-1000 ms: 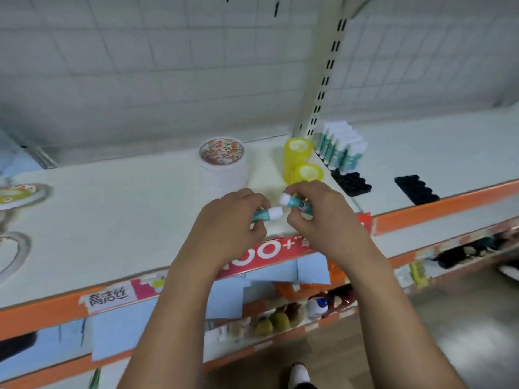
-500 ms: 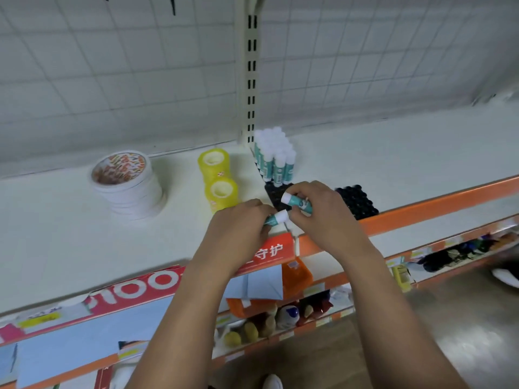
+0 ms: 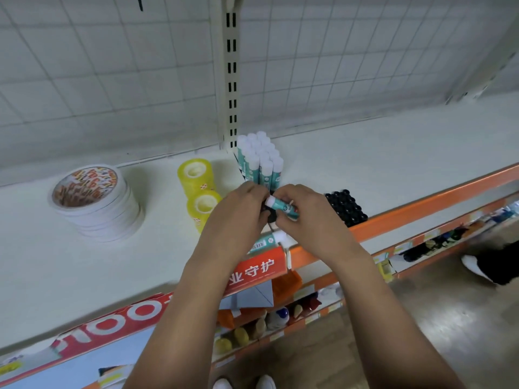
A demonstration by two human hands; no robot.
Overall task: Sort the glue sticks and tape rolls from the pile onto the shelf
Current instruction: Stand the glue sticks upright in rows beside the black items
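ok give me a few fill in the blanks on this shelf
1. The right hand holds a glue stick with a ____ cap.
2. The two tape rolls nearest the upright sticks are ____.
3. The studded tray is ____.
Missing words: white; yellow; black.

The right hand point(image 3: 306, 217) wraps the glue stick point(image 3: 281, 205): only the cap and a strip of teal label show, and the print is too small to read. The left hand point(image 3: 238, 217) shows us its back, so the fingertips are hidden and its grip is impossible to call. A second glue stick point(image 3: 266, 242) peeks out under that wrist, one end covered. The lower yellow tape roll point(image 3: 203, 206) sits half behind the knuckles. The lower-shelf goods point(image 3: 266, 321) are a blur. White shoes point(image 3: 244, 384) are clipped by the bottom edge.
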